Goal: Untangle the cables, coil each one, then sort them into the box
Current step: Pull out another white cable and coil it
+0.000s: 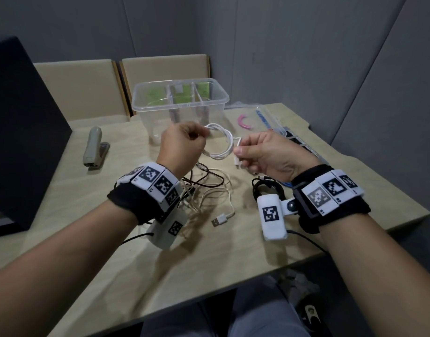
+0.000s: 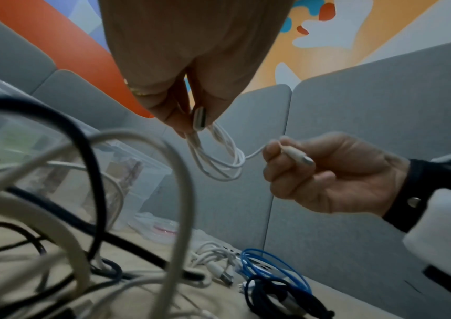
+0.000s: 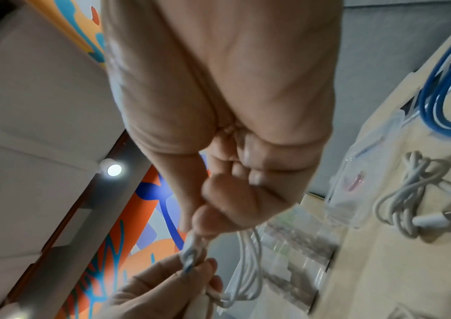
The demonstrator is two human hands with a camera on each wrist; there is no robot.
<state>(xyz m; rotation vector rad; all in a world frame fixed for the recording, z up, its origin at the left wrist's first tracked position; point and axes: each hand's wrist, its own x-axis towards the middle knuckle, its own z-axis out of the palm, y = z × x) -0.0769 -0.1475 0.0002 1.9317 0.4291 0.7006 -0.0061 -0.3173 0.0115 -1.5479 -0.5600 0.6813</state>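
Pinched between the thumb and fingers of the left hand, a coiled white cable hangs in loops above the table. Just to the right of that grip, the right hand curls round the cable's free end, its plug sticking out past the fingers. Directly beyond the two grips stands the clear divided box. Below the left hand lies a tangle of cream and black cables; under the right wrist sit a coiled black cable and a blue cable.
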